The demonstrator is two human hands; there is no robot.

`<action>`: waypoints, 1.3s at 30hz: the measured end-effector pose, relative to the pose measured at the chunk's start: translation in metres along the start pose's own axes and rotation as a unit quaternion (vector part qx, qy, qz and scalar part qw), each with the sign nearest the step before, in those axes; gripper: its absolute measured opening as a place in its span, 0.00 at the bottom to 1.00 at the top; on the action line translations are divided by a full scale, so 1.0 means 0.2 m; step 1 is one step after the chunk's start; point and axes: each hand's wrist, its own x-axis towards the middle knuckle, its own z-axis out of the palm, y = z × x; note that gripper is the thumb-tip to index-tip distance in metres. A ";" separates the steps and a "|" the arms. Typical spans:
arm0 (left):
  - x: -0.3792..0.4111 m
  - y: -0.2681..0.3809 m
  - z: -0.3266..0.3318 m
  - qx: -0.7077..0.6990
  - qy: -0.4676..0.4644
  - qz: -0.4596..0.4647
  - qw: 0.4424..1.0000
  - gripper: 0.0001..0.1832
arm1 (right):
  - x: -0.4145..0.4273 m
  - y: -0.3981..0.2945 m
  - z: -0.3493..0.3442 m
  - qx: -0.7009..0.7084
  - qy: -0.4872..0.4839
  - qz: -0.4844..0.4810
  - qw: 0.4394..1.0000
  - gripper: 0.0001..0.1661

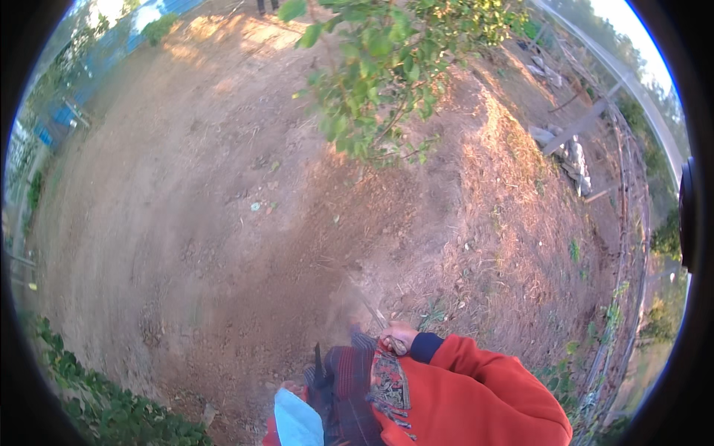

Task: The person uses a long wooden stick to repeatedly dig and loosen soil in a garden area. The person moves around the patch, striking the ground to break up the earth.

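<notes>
My right hand (pixel 397 337) is closed around a thin wooden handle (pixel 376 313), in front of my body at the lower middle of the view. The handle slants up and left toward the bare soil (pixel 268 267), where its far end blurs out. Only a sliver of my left hand (pixel 292 387) shows; a light blue cloth-like piece (pixel 298 418) close to the camera hides most of it, so its grip cannot be made out. Between the hands hang a dark plaid scarf (pixel 351 384) with a fringed patterned end and a narrow black strip (pixel 318 361).
A leafy branch (pixel 374 72) hangs ahead at the top. Dry grass litter (pixel 502 184) covers a raised strip at right, beside a wire fence (pixel 622 223) and grey sheeting (pixel 574 156). Green plants (pixel 111 401) grow at lower left. A person's legs (pixel 268 5) stand far off.
</notes>
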 end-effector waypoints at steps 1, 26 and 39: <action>0.02 0.15 0.11 -0.043 -0.028 -0.014 0.999 0.13 | -0.02 -0.03 -0.07 0.018 0.030 -0.013 0.999 0.05; 0.26 0.08 0.12 0.270 -0.017 0.047 0.962 0.09 | -0.23 0.28 -0.19 0.056 0.063 -0.108 0.991 0.06; -0.22 0.05 0.12 0.007 0.077 -0.013 0.997 0.07 | -0.06 0.11 -0.01 -0.496 -0.018 0.016 0.868 0.07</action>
